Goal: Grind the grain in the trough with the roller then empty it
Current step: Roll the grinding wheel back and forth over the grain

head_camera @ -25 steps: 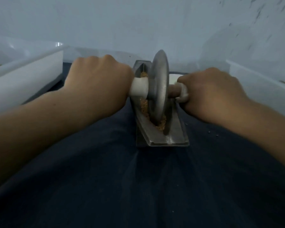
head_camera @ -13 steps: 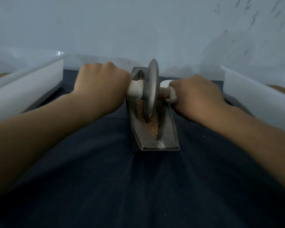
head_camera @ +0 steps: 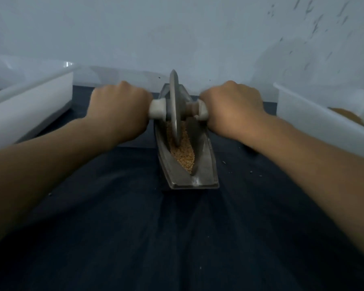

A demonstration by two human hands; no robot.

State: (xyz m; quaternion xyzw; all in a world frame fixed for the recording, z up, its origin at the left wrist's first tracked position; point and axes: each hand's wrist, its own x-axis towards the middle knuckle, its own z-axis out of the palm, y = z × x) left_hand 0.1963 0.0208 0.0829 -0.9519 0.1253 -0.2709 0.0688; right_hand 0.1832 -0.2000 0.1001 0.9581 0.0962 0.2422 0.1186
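No legible text, label, brand, number or sign is present on any surface in view.
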